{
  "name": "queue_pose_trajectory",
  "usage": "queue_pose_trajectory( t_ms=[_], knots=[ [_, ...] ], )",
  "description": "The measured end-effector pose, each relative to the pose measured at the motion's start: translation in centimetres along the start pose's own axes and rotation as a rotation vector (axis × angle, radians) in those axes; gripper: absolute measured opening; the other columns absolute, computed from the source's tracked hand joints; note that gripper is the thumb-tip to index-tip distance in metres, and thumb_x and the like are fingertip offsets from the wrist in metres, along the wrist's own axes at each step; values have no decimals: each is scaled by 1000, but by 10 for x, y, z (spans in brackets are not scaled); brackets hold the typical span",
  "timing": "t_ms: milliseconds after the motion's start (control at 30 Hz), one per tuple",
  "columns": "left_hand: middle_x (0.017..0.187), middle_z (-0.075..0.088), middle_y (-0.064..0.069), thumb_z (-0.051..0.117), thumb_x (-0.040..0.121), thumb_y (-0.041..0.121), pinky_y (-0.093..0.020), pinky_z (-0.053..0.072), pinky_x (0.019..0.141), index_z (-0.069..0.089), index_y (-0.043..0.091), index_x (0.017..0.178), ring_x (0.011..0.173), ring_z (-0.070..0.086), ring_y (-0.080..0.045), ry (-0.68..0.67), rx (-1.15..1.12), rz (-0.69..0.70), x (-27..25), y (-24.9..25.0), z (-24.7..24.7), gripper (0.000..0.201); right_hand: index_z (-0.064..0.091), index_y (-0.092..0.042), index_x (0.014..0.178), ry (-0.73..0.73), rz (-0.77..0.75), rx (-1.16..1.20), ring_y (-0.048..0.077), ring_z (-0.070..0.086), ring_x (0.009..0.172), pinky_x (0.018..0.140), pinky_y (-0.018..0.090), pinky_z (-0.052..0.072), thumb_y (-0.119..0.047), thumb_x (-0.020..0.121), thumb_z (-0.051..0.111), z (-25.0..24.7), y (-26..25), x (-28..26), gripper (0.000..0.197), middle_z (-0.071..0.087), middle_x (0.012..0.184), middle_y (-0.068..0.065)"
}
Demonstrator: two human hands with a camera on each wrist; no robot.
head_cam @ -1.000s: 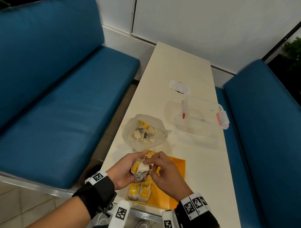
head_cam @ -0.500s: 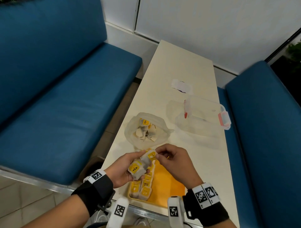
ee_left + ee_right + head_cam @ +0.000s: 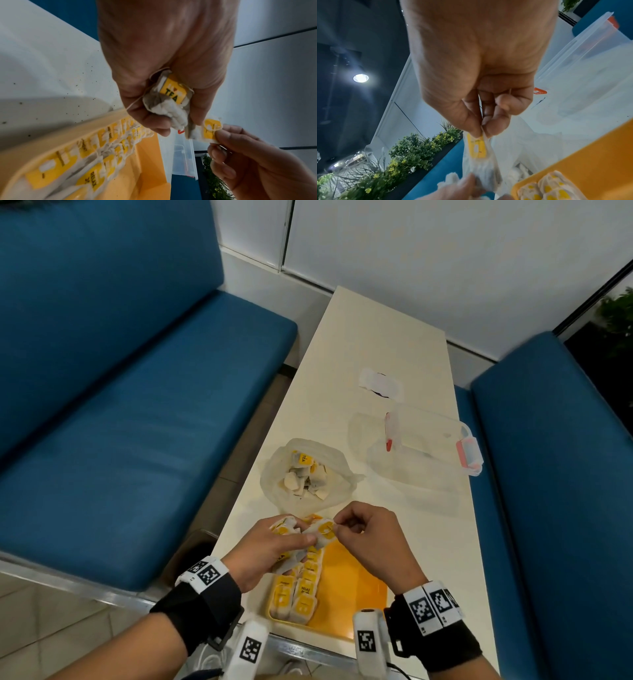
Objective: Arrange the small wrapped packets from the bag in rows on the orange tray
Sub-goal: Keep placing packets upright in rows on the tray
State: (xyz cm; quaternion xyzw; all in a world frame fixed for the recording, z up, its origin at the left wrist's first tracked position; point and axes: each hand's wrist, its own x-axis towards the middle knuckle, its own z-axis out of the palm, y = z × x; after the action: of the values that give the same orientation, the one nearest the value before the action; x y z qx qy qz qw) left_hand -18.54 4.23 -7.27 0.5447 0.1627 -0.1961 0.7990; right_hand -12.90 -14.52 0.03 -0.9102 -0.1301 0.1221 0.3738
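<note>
left hand [image 3: 267, 546] clutching a bunch of packets [image 3: 169, 100] | right hand [image 3: 370, 539] pinching one packet [image 3: 323, 534] between both hands, long axis crosswise | hovering over orange tray [image 3: 356, 583] far edge, rows [image 3: 298, 590] filling its left side at bench [image 3: 376, 344] near end

Long cream table [image 3: 376, 364] running from near to far, ending at a white panelled wall [image 3: 428, 251]. Blue padded bench [image 3: 120, 405] on the left, another blue bench [image 3: 555, 474] on the right. Pale tiled floor [image 3: 68, 621] at near left. Green plants with yellow flowers [image 3: 399, 159] and a round ceiling light [image 3: 360, 78] in the right wrist view.
</note>
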Motion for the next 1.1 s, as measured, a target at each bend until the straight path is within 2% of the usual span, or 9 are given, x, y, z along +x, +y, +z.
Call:
queue_pose_trajectory(
  t_ms=[100,167,267,433,567,667,767,867,1100],
  knots=[
    [87,72,-15,82,83,19,-34,53,66,72,7,100,81,70,-25,39,54,15,1,-3,-6,23,73,-21,79,-9,13,-76,-4,59,69,63,10,47,-12,83,73,-4,7,2,9,68,71,-11],
    [88,75,-11,82,82,17,-32,55,70,72,5,96,82,72,-22,80,77,30,0,-3,-10,20,74,-24,80,-30,24,-146,-1,61,72,65,12,48,-14,84,72,-5,15,5,11,67,74,-14],
    [81,77,-3,82,82,15,-27,54,63,74,10,88,74,73,-15,168,127,16,0,-5,-16,11,72,-26,81,-49,48,-260,2,61,77,70,20,52,-17,86,68,0,32,7,11,66,80,-13],
    [73,75,2,86,78,29,-32,57,59,74,16,82,67,69,-15,317,358,-9,10,-20,-27,19,73,-21,88,-45,95,-416,13,62,83,73,30,53,-18,90,61,18,57,16,13,67,92,-2],
    [82,76,1,87,75,36,-34,60,73,74,15,86,79,72,-14,309,593,-14,14,-27,-26,27,71,-19,93,-39,141,-493,20,63,90,74,34,54,-28,93,58,31,66,23,16,65,97,1],
    [80,75,0,85,75,28,-26,55,65,74,14,83,76,70,-14,282,631,-30,16,-27,-24,20,68,-19,98,-44,173,-547,23,62,93,76,34,52,-32,96,55,38,70,26,19,62,102,2],
    [76,74,2,85,75,23,-20,50,56,73,15,81,69,68,-10,258,637,-51,14,-27,-23,16,67,-17,104,-45,173,-572,24,61,96,74,32,49,-25,97,50,42,71,27,20,60,106,5],
    [77,74,1,86,75,21,-20,50,50,73,13,85,67,68,-11,234,613,-76,12,-27,-24,18,67,-17,107,-36,156,-549,24,60,98,73,31,47,-23,98,49,46,72,27,21,59,107,5],
    [83,76,-3,86,75,22,-24,52,50,73,13,86,71,70,-15,205,601,-98,12,-27,-26,19,68,-14,99,11,97,-477,22,60,90,72,30,47,-23,95,53,52,73,26,18,59,98,4]
  ],
)
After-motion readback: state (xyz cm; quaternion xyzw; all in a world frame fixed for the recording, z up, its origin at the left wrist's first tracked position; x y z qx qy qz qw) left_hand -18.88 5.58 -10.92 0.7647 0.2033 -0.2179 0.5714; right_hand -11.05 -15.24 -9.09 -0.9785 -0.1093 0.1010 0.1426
